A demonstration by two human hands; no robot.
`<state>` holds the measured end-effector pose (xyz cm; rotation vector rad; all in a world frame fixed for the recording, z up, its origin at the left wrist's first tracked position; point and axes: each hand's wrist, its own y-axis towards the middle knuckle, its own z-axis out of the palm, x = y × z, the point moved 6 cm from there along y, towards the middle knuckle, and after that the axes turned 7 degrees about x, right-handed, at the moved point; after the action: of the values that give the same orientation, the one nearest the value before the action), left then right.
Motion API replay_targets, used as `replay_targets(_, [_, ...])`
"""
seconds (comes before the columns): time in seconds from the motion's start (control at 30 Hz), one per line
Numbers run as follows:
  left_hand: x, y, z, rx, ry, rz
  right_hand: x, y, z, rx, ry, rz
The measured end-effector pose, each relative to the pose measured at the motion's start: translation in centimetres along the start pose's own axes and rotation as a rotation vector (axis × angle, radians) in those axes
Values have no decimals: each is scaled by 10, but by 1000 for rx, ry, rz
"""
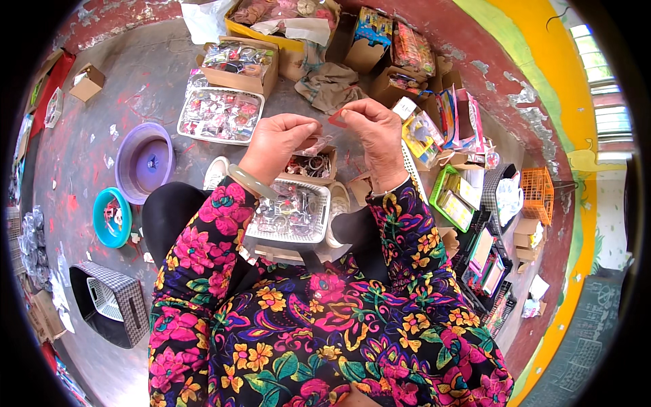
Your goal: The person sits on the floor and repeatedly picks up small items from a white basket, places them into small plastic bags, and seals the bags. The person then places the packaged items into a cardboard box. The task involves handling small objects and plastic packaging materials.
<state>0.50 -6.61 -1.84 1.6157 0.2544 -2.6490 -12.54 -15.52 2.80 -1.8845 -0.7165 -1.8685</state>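
Left hand (277, 141): our fingers pinch a clear small bag (310, 146).
Right hand (374, 132): our fingertips pinch a red card (337, 119).
Below: white basket (293, 211) on our lap.

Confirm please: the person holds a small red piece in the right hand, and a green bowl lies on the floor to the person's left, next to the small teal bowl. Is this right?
Not quite. In the head view the bowl beside the small teal bowl is purple, not green. The rest holds: the right hand pinches a small red piece in its fingers, and both bowls lie on the floor to the person's left.
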Motion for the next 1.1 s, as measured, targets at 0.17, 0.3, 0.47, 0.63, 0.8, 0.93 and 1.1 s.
replay_targets(0.17, [0, -1, 1, 5, -166, -61, -8, 2, -11, -11, 156, 100])
replay_targets(0.3, [-1, -2, -2, 12, -235, -83, -14, 5, -18, -11, 215, 92])
replay_targets(0.47, [-2, -5, -5, -11, -241, -81, -12, 5, -20, -46, 248, 95])
replay_targets(0.63, [-4, -3, -7, 1, -221, -67, -5, 1, -33, -88, 299, 55])
replay_targets(0.8, [-9, 5, -6, 27, -183, -16, 6, -28, -91, -198, 355, -21])
replay_targets(0.93, [-6, 10, -9, 69, -124, -5, 13, -99, -163, -375, 126, 42])
replay_targets(1.1, [4, 9, 1, 108, -93, -39, -29, -267, -260, -494, -209, 329])
